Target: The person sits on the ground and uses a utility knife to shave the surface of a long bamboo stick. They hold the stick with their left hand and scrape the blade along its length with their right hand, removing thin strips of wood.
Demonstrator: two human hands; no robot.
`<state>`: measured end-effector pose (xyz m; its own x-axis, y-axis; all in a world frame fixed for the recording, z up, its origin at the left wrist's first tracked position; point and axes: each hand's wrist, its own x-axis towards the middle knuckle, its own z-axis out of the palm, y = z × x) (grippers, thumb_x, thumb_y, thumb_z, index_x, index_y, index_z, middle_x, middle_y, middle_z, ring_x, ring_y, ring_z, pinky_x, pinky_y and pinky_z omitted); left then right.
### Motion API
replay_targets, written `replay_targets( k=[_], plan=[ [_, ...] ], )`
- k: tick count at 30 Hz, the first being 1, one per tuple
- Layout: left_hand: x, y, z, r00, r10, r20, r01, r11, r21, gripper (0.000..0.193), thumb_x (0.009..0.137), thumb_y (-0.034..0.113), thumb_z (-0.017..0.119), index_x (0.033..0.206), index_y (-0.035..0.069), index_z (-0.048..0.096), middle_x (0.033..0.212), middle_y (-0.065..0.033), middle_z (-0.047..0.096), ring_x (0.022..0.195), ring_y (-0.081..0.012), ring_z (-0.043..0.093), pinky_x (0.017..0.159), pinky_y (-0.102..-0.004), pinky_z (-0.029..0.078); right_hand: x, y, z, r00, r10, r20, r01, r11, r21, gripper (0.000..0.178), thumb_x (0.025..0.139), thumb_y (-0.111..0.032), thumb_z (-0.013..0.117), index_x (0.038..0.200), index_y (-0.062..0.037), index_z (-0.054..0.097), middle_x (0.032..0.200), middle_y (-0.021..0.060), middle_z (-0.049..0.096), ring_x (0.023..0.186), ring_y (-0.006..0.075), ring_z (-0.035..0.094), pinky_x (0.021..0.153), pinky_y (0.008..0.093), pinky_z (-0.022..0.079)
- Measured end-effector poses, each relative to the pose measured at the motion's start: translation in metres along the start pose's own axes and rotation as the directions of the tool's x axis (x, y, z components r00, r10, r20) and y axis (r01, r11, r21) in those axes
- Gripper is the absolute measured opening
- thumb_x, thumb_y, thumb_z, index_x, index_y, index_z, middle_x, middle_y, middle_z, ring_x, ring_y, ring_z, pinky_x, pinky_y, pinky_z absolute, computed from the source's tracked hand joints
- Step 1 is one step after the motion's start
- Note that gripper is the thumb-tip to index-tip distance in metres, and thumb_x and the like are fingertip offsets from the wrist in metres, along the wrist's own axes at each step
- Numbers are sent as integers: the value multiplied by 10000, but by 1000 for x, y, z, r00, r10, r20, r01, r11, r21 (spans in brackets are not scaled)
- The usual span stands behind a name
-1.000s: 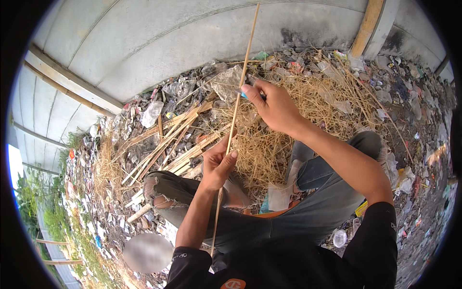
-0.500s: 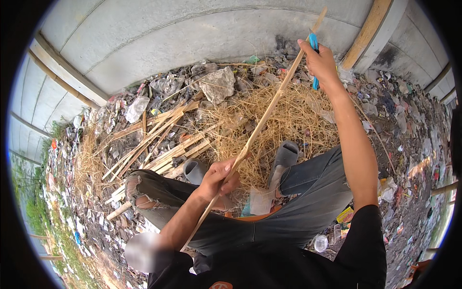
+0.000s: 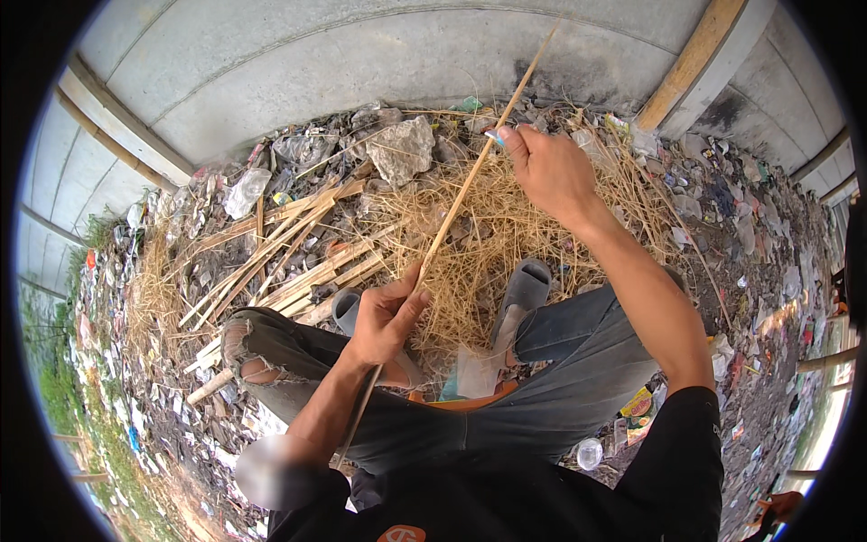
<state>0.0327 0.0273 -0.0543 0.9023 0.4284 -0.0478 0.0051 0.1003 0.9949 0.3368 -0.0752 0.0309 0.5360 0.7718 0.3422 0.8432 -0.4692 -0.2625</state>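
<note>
A long, thin bamboo strip (image 3: 465,191) slants from beside my lap up toward the wall, its far tip tapering. My left hand (image 3: 386,321) is closed around its lower part, thumb on top, above my left knee. In my right hand (image 3: 553,172) is a blue utility knife (image 3: 494,137), its front end against or very close to the strip's upper part. The fist covers most of the handle, and I cannot make out the blade. Below the strip lies a heap of curly straw-coloured shavings (image 3: 488,230).
Several split bamboo strips (image 3: 280,248) are piled left of my feet. A grey rock (image 3: 399,152) sits near the concrete wall (image 3: 379,68). Litter covers the ground around my grey sandals (image 3: 526,285). A clear plastic cup (image 3: 589,453) lies at my right.
My right hand has moved left and down with the knife, from beside the strip to its upper part. The strip's far end has swung left, and my left hand has risen slightly.
</note>
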Motion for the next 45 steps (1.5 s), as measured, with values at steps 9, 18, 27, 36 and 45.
replay_targets(
  k=[9, 18, 27, 36, 45],
  plan=[
    [1, 9, 5, 999, 4, -38, 1, 990, 140, 404, 1051, 100, 626, 1361, -152, 563, 949, 56, 556, 811, -21, 430, 720, -197, 398, 22, 15, 7, 995, 38, -94, -36, 999, 16, 593, 1122, -481, 331, 928, -64, 706, 539, 120, 629, 459, 315, 641, 401, 436, 490],
    [7, -9, -13, 1000, 3, -23, 0, 989, 151, 499, 1051, 92, 620, 1479, -118, 472, 831, 82, 474, 756, -6, 402, 663, -185, 361, -3, -24, 43, 994, -78, -82, 81, 996, 39, 600, 1126, -483, 345, 889, -72, 711, 459, 69, 539, 383, 258, 578, 360, 387, 443],
    [8, -10, -12, 996, 23, -81, -18, 998, 67, 495, 1054, 111, 622, 1476, -110, 487, 787, 80, 477, 704, -3, 386, 639, -189, 361, -58, -70, 51, 973, -223, -52, 228, 960, 160, 522, 1109, -466, 425, 886, -101, 724, 473, 95, 557, 396, 287, 580, 374, 409, 434],
    [13, -2, -7, 996, 8, -88, -10, 1000, -14, 510, 1059, 147, 627, 1487, -92, 486, 703, 94, 440, 598, -11, 362, 543, -207, 314, -70, -77, 51, 968, -248, -37, 249, 935, 253, 553, 1111, -473, 405, 861, -76, 698, 483, 109, 565, 415, 313, 594, 380, 430, 441],
    [16, 2, -12, 998, 17, -64, -23, 996, -89, 502, 1061, 142, 627, 1481, -94, 489, 686, 86, 463, 553, -10, 362, 500, -217, 301, -65, -80, 42, 966, -183, 180, 61, 845, 531, 544, 1098, -446, 473, 847, -30, 718, 516, 160, 536, 473, 323, 584, 477, 448, 427]
  ],
)
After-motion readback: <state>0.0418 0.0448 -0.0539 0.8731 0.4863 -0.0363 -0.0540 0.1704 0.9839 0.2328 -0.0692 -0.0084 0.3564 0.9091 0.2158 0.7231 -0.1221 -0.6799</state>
